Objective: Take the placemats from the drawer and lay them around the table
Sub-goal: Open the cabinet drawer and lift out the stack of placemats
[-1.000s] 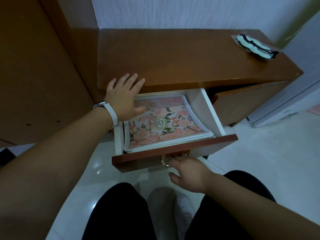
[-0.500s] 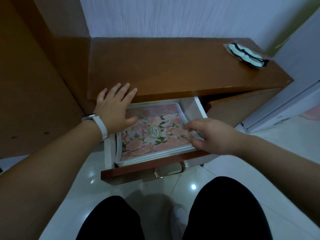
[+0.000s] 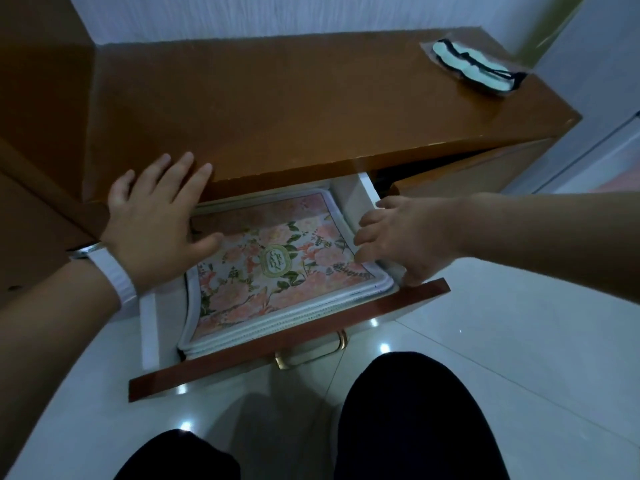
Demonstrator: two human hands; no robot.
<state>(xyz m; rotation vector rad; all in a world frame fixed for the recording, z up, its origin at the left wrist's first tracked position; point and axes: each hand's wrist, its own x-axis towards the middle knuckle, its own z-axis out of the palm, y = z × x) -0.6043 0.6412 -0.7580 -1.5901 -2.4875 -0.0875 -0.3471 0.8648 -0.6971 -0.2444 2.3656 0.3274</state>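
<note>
Wooden desk (image 3: 311, 109) edge carries our left hand (image 3: 152, 230), fingers straight and spread, holding nothing. Floral placemats (image 3: 263, 271) lie stacked in the open drawer (image 3: 287, 344), none out yet. Our right hand (image 3: 401, 237) curls onto their right edge; we cannot tell if it grips. All the laying remains.

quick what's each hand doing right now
Left hand: open, fingers flat on the cabinet top.
Right hand: fingers curled at the edge of the placemats; grip cannot be told.

placemats (image 3: 263, 271): rear edge hidden under cabinet top (image 3: 311, 109); oval label (image 3: 276, 264) illegible. right hand (image 3: 401, 237): hold on mat edge indiscernible. drawer handle (image 3: 311, 355): half hidden behind drawer front (image 3: 287, 337).
</note>
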